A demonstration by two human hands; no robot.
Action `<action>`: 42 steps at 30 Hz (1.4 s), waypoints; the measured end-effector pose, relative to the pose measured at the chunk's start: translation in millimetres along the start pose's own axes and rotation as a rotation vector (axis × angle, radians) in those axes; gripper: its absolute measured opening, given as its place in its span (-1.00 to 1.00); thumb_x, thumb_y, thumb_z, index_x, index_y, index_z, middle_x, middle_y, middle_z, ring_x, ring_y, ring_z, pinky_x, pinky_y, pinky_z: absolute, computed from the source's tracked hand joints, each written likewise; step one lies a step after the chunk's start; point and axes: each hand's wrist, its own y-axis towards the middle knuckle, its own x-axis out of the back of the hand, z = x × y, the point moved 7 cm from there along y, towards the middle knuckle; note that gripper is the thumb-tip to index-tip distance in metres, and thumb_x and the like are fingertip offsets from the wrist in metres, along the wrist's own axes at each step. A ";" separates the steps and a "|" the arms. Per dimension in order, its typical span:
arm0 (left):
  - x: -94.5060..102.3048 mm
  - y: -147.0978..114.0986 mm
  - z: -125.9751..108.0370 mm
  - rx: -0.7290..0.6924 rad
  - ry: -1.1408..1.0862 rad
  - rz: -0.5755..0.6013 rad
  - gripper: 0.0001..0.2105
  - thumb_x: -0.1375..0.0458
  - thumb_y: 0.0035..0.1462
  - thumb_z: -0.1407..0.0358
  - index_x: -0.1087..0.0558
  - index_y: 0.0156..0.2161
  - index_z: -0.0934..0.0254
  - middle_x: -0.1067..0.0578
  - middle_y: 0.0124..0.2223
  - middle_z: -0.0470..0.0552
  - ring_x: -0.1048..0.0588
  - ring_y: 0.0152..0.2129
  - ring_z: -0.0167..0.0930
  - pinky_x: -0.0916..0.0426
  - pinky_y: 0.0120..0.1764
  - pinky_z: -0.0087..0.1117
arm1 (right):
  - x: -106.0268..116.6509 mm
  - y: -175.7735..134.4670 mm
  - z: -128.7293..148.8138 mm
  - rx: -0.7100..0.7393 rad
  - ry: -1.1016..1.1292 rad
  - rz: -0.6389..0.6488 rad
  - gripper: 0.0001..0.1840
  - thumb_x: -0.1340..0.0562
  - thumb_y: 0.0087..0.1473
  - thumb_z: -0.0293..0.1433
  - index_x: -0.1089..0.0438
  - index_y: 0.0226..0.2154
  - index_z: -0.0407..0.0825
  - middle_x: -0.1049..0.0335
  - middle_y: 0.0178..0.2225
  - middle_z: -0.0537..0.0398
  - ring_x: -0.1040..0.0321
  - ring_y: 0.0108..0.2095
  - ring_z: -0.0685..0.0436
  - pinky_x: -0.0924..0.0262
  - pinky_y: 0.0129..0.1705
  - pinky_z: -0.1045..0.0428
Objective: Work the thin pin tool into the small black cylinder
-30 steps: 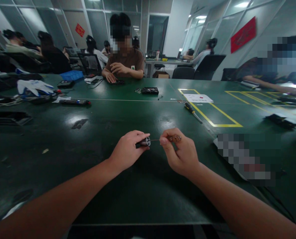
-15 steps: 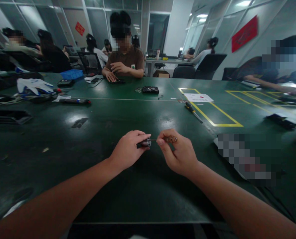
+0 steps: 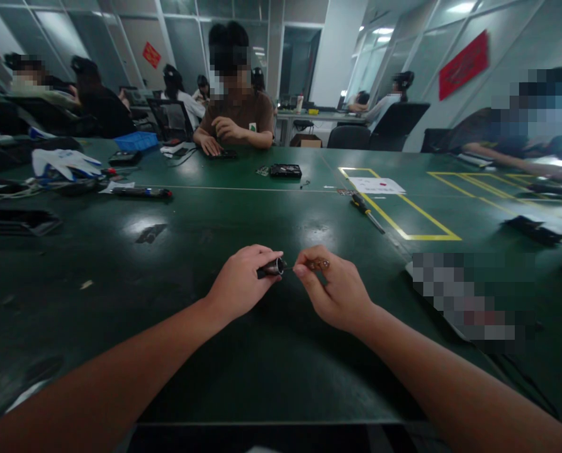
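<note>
A small dark cylinder (image 3: pixel 270 267) with a pale, ring-shaped end is pinched between the thumb and fingers of my left hand (image 3: pixel 243 277). Its end faces right. My right hand (image 3: pixel 333 286) is closed around a thin tool, which looks like a small screwdriver (image 3: pixel 322 265) with a brownish translucent handle. The thin shaft points left at the cylinder's end. Between the ring and the shaft is a small dark piece; I cannot make out whether it is attached to either. Both hands are just above the green table (image 3: pixel 281 365).
Beyond my hands lie a yellow-black screwdriver (image 3: pixel 368 212), a white paper (image 3: pixel 377 185) and a black box-shaped part (image 3: pixel 285 170). White gloves (image 3: pixel 66 165), a pen-like tool (image 3: pixel 141 192) and a blue basket (image 3: pixel 136 141) are on the left. A person (image 3: pixel 236 119) sits opposite.
My right hand has shifted slightly left with the tool. The cylinder's end, which showed a spoked face, now looks like a hollow ring with a small dark piece beside it.
</note>
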 end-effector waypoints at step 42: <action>-2.5 1.1 7.4 0.081 0.081 0.101 -0.54 -0.33 0.13 0.41 -0.51 0.16 0.19 -0.60 0.00 0.06 -0.57 -0.08 -0.22 -0.46 0.03 -0.11 | 16.8 -2.2 -15.1 -0.122 0.008 -0.165 -0.88 -0.16 0.34 -0.33 -0.36 -0.26 0.03 -0.46 -0.45 0.15 -0.40 -0.47 -0.05 -0.24 -0.37 0.03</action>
